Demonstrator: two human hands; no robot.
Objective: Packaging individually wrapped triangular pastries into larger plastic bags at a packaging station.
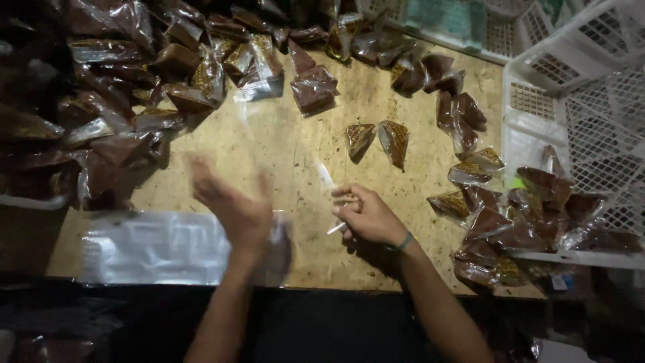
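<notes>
Wooden table [295, 154], worn top; brown wrapped packets [121, 87] heaped at left and rear. White plastic basket [578, 114] at right, packets inside. Stack of clear bags [154, 245] at near edge. Left hand [235, 208] blurred, fingers spread, grip unclear. Right hand [366, 215] pinches a clear plastic bag [295, 154] held above table centre.

tabletop [295, 161]: bare wood, matt, scuffed and stained | clear bag [282, 134]: thin transparent plastic film, glossy | wrapped brown wedges [376, 138]: shiny clear plastic wrap, crinkled | stack of flat bags [154, 245]: clear plastic, smooth, reflective | white crate [578, 101]: hard plastic lattice, semi-matt | wristband [404, 243]: looks like cloth or rubber, matt
</notes>
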